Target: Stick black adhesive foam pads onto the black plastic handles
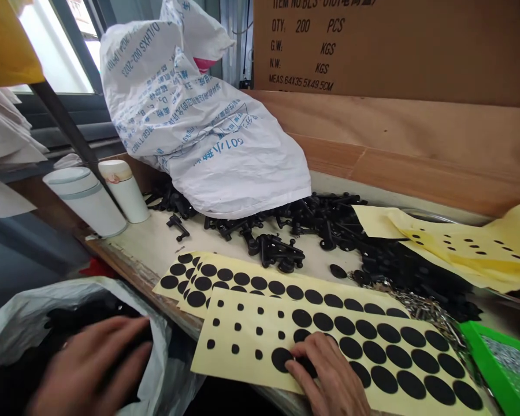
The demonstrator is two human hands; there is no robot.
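Observation:
My right hand (329, 375) is over a pale yellow backing sheet (238, 367) with rows of round black pads. Its thumb and forefinger pinch the edge of one round black pad (281, 359) at the end of the nearest row. Left of that pad, the sheet carries only small dark spots. My left hand (97, 364), smeared by motion, is above an open white plastic bag (156, 352) filled with black pieces. Whether it holds anything cannot be made out. More sheets of black pads (260, 283) lie just behind the first.
Black plastic crank-shaped parts (281, 254) are heaped under a white printed sack (242, 167). Two white flasks (86, 202) stand at left. On the right are small metal pieces (429, 306), a green tray (481, 346) and used yellow sheets (472, 260). A cardboard box (394, 52) stands behind.

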